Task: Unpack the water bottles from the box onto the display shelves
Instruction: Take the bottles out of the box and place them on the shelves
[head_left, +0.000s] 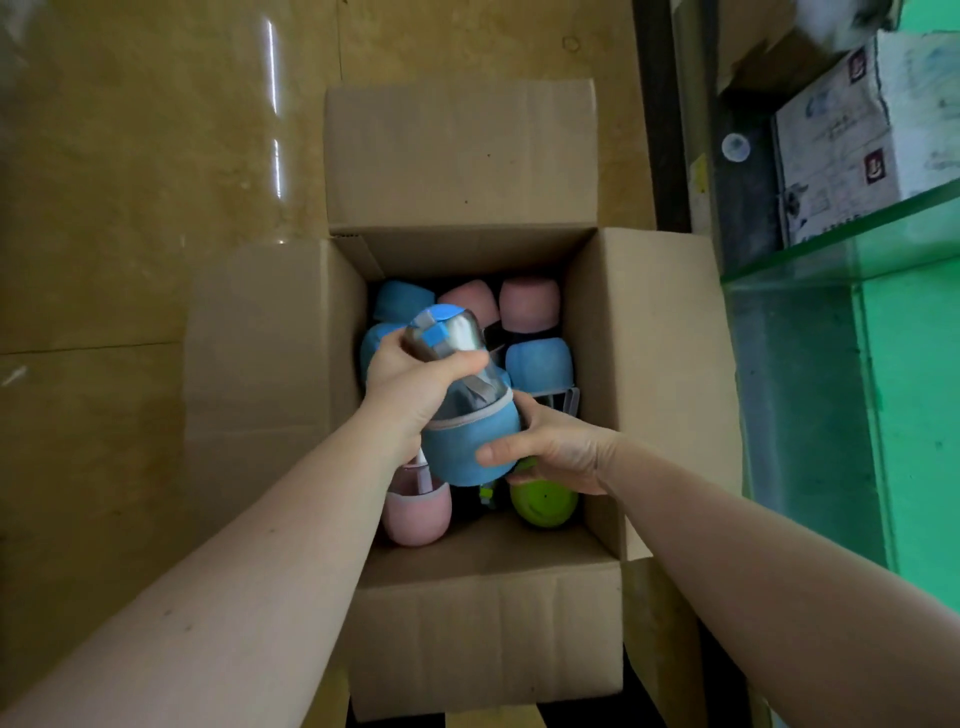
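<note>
An open cardboard box (602, 332) stands on the floor below me with its flaps spread. Inside lie several water bottles in blue, pink and green sleeves, such as a pink one (529, 304) at the back and a green one (543, 503) at the front right. Above the box I hold a blue water bottle (465, 447) with a steel upper part and blue lid, tilted to the upper left. My left hand (413, 382) grips its steel neck. My right hand (550, 447) grips its blue sleeved base.
A glass display shelf (852, 244) with a green back wall stands to the right of the box. Cartons (841, 150) sit beneath it at the upper right. Glossy tan floor (156, 208) spreads to the left.
</note>
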